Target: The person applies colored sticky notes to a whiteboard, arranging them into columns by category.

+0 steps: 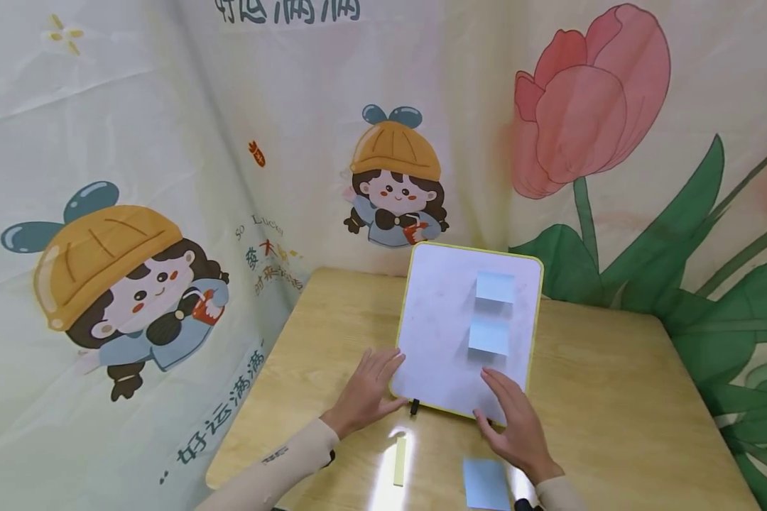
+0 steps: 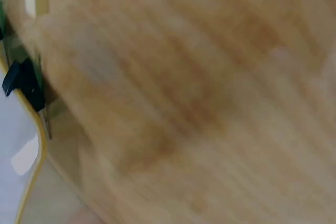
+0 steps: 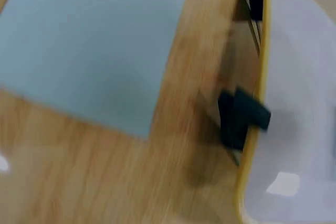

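Observation:
A small whiteboard (image 1: 441,319) with a yellow rim leans upright on the table. Two light blue sticky notes, an upper one (image 1: 495,287) and a lower one (image 1: 488,335), hang on its right half, their bottom edges lifted. My left hand (image 1: 367,394) is at the board's lower left corner, fingers extended; whether it touches the rim I cannot tell. At the lower right part of the board is my right hand (image 1: 514,426), thumb and fingers spread, nothing between them. Black clips show at the bottom rim, one in the left wrist view (image 2: 26,83), one in the right (image 3: 241,119).
In front of the board lies a blue sticky pad (image 1: 486,484), close to my right wrist. A narrow pale yellow strip (image 1: 399,461) lies left of it, beside a bright glare. Printed curtains (image 1: 294,92) hang behind the wooden table (image 1: 601,397) and along its left side.

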Demonstrator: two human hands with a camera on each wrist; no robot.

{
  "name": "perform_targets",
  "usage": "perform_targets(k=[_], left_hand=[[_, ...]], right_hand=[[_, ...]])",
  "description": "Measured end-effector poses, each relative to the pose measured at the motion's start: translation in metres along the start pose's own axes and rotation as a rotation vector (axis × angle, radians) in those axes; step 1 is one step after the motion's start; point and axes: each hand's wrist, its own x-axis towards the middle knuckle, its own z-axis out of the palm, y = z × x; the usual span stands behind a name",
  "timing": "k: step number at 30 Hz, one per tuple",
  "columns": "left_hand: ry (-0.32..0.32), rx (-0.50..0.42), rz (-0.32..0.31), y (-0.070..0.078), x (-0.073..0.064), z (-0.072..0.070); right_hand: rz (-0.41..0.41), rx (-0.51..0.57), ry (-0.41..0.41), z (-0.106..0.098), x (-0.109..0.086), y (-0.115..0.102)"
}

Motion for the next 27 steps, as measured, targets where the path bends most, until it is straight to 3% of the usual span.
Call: perform_targets(k=[6,12,17,27], left_hand=[[0.012,-0.052,0.084,0.011,-0.018,-0.001],[-0.04,-0.125,0.208,0.018,-0.041,-0.009],[-0.079,-0.172,0.273,0.026,-0.057,-0.004],[-0.166,-0.157,0.302,0.032,-0.079,0.004]], right_hand=[[-0.057,0.009,-0.056,0.026,0.0,-0.026],[-0.157,0.044,-0.082,0.048,-0.017,-0.055],[-0.216,0.052,-0.157,0.056,-0.035,-0.072],[-0.274,-0.008,-0.237,0.075,-0.07,-0.091]])
